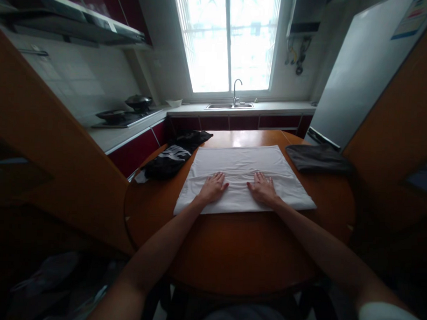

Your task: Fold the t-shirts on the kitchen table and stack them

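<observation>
"What takes up the most room?"

"The round-edged wooden table (pixel 238 254). Read it as a clock face, with six o'clock nearest the person."

"And beyond it?"

"A tall refrigerator (pixel 359 81) past two o'clock, and a bright window (pixel 210 43) past twelve."

"Where is the white cloth (pixel 245 159)?"

"Spread flat on the table, from the middle up toward twelve. Its near edge runs roughly straight across, and low wrinkles cross it around the fingertips."

"Anything beside it?"

"A black garment (pixel 177 154) with pale markings lies crumpled at ten o'clock, close to the cloth's left edge. At two o'clock there's a dark grey cloth (pixel 316 159), folded and just off the right edge."

"Smaller things?"

"A lidded pan (pixel 138 101) on the stove past ten o'clock, then a curved faucet (pixel 234 90) at the sink toward twelve."

"Now the hands. Are they gripping anything?"

"No. The left hand (pixel 214 187) rests palm down on the white cloth, toward eight o'clock from its centre. The right hand (pixel 262 189) matches it toward four. Both have their fingers spread and extended, nothing clasped, thumbs pointing inward with bare fabric between them."
</observation>
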{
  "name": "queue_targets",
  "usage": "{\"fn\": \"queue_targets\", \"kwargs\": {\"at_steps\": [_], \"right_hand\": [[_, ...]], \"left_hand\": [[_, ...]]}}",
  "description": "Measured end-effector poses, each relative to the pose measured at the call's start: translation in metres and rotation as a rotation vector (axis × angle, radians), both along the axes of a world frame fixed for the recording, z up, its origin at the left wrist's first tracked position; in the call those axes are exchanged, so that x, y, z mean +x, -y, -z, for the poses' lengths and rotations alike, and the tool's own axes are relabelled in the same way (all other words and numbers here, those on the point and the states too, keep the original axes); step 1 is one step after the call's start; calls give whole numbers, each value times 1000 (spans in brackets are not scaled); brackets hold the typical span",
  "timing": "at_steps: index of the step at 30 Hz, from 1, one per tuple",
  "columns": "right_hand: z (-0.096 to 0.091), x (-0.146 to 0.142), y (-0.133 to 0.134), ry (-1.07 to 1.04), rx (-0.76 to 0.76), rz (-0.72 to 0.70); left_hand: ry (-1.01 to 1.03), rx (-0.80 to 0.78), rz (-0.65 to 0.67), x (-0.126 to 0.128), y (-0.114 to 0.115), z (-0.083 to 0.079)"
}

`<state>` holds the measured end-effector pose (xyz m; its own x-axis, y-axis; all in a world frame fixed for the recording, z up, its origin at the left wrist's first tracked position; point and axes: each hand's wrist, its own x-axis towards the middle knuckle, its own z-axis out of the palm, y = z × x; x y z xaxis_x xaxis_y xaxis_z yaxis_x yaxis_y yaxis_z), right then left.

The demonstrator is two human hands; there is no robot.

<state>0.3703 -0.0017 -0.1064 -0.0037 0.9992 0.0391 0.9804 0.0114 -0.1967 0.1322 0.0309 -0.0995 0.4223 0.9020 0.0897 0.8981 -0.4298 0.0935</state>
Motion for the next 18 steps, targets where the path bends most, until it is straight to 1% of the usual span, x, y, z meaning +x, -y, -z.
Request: {"fn": "queue_targets", "kwargs": {"at_steps": [5,9,12,15,18], "right_hand": [[0,14,-8,-27,-6,30],[0,21,-11,-35,27,36],[2,19,-12,-45,56,-38],[2,15,-12,-54,59,-154],[0,13,-13,-47,22,-152]], "left_hand": [[11,-35,-31,-1,-2,-2],[29,-38,-38,0,-2,-4],[23,-10,-21,0,-2,-3],[12,0,58,-1,-3,-1],[12,-29,113,-3,-7,0]]}}
